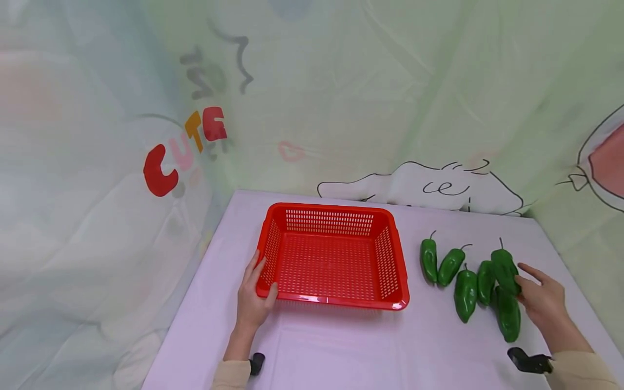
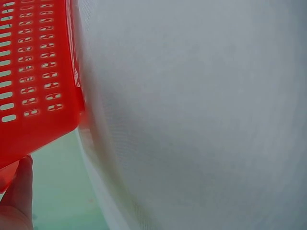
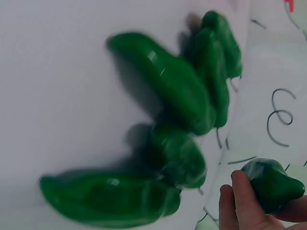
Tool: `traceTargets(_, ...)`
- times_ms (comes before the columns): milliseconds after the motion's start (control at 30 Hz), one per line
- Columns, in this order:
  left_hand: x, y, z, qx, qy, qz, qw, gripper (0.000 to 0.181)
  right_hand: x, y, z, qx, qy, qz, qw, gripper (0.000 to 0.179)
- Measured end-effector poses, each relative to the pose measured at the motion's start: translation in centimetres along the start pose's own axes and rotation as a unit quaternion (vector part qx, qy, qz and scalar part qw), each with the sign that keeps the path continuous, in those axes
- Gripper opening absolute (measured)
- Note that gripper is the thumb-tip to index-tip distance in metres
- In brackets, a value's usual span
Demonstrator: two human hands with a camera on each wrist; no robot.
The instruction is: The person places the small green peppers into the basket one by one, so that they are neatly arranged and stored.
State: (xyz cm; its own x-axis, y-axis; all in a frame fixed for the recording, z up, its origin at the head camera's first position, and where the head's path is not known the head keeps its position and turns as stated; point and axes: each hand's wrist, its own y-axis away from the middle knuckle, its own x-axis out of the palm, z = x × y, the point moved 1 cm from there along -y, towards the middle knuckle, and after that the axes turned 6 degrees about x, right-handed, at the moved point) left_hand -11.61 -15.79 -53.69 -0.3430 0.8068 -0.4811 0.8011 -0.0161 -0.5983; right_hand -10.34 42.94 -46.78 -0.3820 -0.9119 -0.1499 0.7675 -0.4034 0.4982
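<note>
A red plastic basket point(image 1: 326, 303) with slotted walls stands on the table, nothing in it. My left hand point(image 1: 254, 295) grips its near left corner, fingers along the left side and thumb at the front rim. The left wrist view shows the slotted basket wall point(image 2: 38, 72) and part of that hand point(image 2: 17, 201). At the right, my right hand point(image 1: 543, 298) holds a green pepper point(image 1: 504, 268) between thumb and fingers. The right wrist view shows this pepper point(image 3: 273, 187) over the fingers. Several other green peppers point(image 1: 466, 295) lie beside it on the table.
A pale cloth covers the table point(image 1: 341, 352). Printed curtains point(image 1: 341, 108) hang behind it and at both sides. One pepper point(image 1: 508, 315) lies nearest the front on the right; another point(image 1: 429, 261) is closest to the basket.
</note>
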Motion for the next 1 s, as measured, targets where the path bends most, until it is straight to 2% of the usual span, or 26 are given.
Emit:
traceTargets(100, 0.0, 0.0, -0.1, 0.001, -0.003, 0.001, 1.0000, 0.065, 1.6, 0.7, 0.4, 0.009, -0.049, 0.057, 0.9971, 0.063)
traceTargets(233, -0.1, 0.0, -0.1, 0.003, -0.006, 0.001, 1.0000, 0.065, 4.4, 2.1, 1.7, 0.008, -0.099, 0.139, 0.9853, 0.068)
traceTargets(333, -0.1, 0.0, -0.1, 0.004, -0.003, -0.001, 1.0000, 0.065, 6.6, 3.1, 3.1, 0.017, -0.157, 0.203, 0.9662, 0.074)
traceTargets(400, -0.1, 0.0, 0.0, 0.005, -0.001, -0.003, 1.0000, 0.064, 8.1, 3.6, 4.0, 0.027, -0.182, 0.233, 0.9549, 0.076)
traceTargets(467, 0.0, 0.0, 0.1, 0.005, 0.001, -0.003, 1.0000, 0.064, 9.5, 4.0, 4.8, 0.033, -0.189, 0.247, 0.9498, 0.077)
traceTargets(667, 0.3, 0.1, 0.3, 0.007, 0.005, -0.005, 0.9999, 0.064, 13.1, 4.8, 6.1, 0.030, -0.094, 0.241, 0.9656, 0.073)
traceTargets(733, 0.3, 0.0, 0.3, 0.007, 0.006, -0.005, 0.9999, 0.064, 14.3, 5.1, 6.4, 0.028, -0.072, 0.239, 0.9679, 0.073)
traceTargets(1000, 0.1, -0.1, 0.2, 0.001, 0.006, -0.002, 1.0000, 0.063, 20.1, 6.9, 7.5, 0.023, -0.070, 0.247, 0.9663, 0.068)
